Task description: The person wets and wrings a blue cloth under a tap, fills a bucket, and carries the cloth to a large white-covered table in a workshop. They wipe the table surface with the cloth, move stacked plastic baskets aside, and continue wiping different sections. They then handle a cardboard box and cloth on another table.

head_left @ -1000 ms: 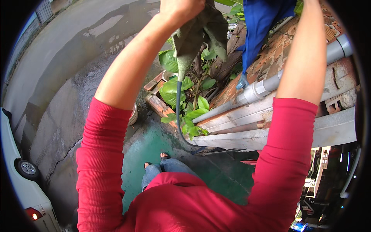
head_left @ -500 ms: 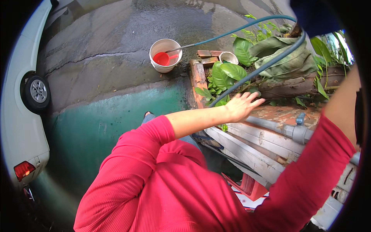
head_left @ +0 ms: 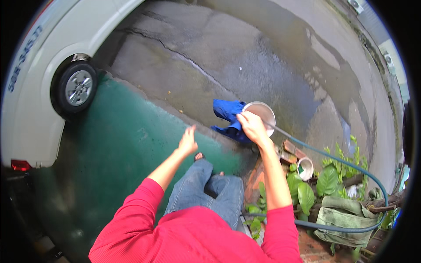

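Observation:
A blue cloth (head_left: 229,110) hangs from my right hand (head_left: 252,126), whose fingers are closed on it. Behind the hand and cloth stands a white bucket (head_left: 268,110) on the wet pavement, partly hidden by them. A grey-blue hose (head_left: 326,154) runs from the bucket toward the plants on the right. My left hand (head_left: 188,141) is held out over the green floor to the left of the cloth, fingers stretched and nothing in it.
At the left a white vehicle (head_left: 37,96) is parked, its wheel (head_left: 79,88) near the green floor (head_left: 116,144). Bricks (head_left: 293,151), a small white pot (head_left: 305,168), leafy plants (head_left: 328,179) and a draped green cloth (head_left: 346,219) stand at the right.
My view has turned toward the bucket and vehicle. My left hand has left the plants and hose at the right. The blue cloth, formerly at the upper right edge, is now before the bucket.

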A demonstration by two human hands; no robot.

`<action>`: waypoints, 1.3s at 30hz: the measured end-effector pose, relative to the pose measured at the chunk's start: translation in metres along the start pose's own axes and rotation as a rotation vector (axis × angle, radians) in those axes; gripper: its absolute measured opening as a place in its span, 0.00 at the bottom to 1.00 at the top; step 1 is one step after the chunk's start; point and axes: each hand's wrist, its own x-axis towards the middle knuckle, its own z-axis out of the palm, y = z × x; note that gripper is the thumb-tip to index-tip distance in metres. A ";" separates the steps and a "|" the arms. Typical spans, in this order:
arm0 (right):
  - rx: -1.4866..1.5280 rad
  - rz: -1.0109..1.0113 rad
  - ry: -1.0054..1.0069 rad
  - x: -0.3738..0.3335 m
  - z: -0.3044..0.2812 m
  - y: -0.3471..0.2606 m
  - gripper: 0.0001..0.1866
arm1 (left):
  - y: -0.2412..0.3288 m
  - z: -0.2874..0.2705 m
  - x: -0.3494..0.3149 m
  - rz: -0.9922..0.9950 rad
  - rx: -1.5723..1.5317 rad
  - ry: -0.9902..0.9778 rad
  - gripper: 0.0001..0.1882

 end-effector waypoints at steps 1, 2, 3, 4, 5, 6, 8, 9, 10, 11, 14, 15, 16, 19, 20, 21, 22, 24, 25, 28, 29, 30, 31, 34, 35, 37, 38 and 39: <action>0.062 -0.026 -0.138 0.006 0.017 0.010 0.16 | 0.009 -0.007 0.020 0.077 -0.106 0.030 0.51; 0.239 -0.033 -0.233 0.008 0.032 0.021 0.16 | 0.020 -0.013 0.040 0.198 -0.176 0.033 0.54; 0.329 0.069 -0.356 0.018 0.045 0.032 0.16 | 0.030 -0.016 0.061 0.358 -0.211 0.099 0.56; 0.512 0.016 -0.409 0.020 0.058 0.046 0.15 | 0.036 -0.015 0.080 0.466 -0.174 0.105 0.57; 0.694 -0.057 -0.462 0.021 0.068 0.059 0.14 | 0.038 -0.009 0.096 0.438 -0.095 0.019 0.53; 0.905 -0.063 -0.520 0.021 0.078 0.083 0.13 | 0.036 0.002 0.110 0.468 0.004 -0.125 0.47; 1.140 0.059 -0.490 0.018 0.093 0.145 0.13 | 0.021 0.039 0.137 0.557 0.142 -0.316 0.33; 1.296 0.075 -0.441 0.014 0.098 0.184 0.13 | 0.009 0.062 0.153 0.563 0.187 -0.467 0.24; 1.448 0.268 -0.306 0.009 0.109 0.229 0.15 | -0.004 0.085 0.171 0.405 0.046 -0.457 0.18; 1.602 0.441 -0.196 0.004 0.120 0.275 0.16 | -0.019 0.107 0.189 0.244 -0.333 -0.434 0.17; 0.557 0.734 -0.211 0.004 0.160 0.424 0.24 | -0.059 0.160 0.244 -0.077 -1.168 -0.088 0.14; -0.017 0.748 -0.271 0.004 0.175 0.469 0.24 | -0.070 0.172 0.261 -0.185 -1.242 0.020 0.17; -0.176 0.734 -0.351 0.007 0.190 0.510 0.25 | -0.079 0.183 0.278 -0.213 -1.193 0.053 0.17; -0.508 0.858 -0.382 0.019 0.234 0.608 0.31 | -0.101 0.205 0.320 -0.428 -1.168 -0.047 0.15; -0.581 0.894 -0.367 0.023 0.245 0.631 0.33 | -0.106 0.210 0.330 -0.372 -1.195 -0.056 0.14; -0.652 0.914 -0.375 0.028 0.257 0.652 0.35 | -0.112 0.214 0.338 -0.349 -1.244 -0.100 0.13; -0.722 0.909 -0.371 0.030 0.268 0.667 0.36 | -0.117 0.219 0.345 -0.227 -1.325 -0.148 0.13; -0.766 0.936 -0.418 0.033 0.282 0.687 0.38 | -0.125 0.230 0.350 -0.186 -1.338 -0.129 0.14; -0.801 0.909 -0.554 0.032 0.286 0.692 0.35 | -0.128 0.235 0.350 -0.154 -1.307 -0.041 0.14; -0.802 0.815 -0.590 0.032 0.298 0.687 0.27 | -0.137 0.237 0.350 -0.390 -1.104 -0.101 0.17; -0.841 0.717 -0.584 0.033 0.301 0.680 0.24 | -0.139 0.232 0.351 -0.325 -1.359 -0.029 0.20; -0.888 0.666 -0.649 0.035 0.305 0.673 0.21 | -0.140 0.225 0.352 -0.183 -1.505 -0.073 0.21; -0.982 0.657 -0.574 0.040 0.310 0.664 0.13 | -0.140 0.217 0.354 -0.111 -1.625 -0.050 0.21; -1.202 0.711 -0.796 0.060 0.325 0.636 0.09 | -0.131 0.203 0.357 0.001 -1.421 0.110 0.21; -1.214 0.743 -0.819 0.068 0.332 0.629 0.09 | -0.126 0.202 0.357 -0.072 -1.443 0.108 0.21; -1.216 0.733 -0.838 0.082 0.345 0.618 0.09 | -0.117 0.206 0.351 -0.038 -1.494 -0.025 0.20; -1.214 0.700 -0.791 0.088 0.350 0.616 0.09 | -0.113 0.210 0.348 -0.068 -1.515 -0.042 0.19; -1.226 0.708 -0.758 0.091 0.354 0.615 0.09 | -0.109 0.214 0.346 -0.057 -1.518 -0.074 0.19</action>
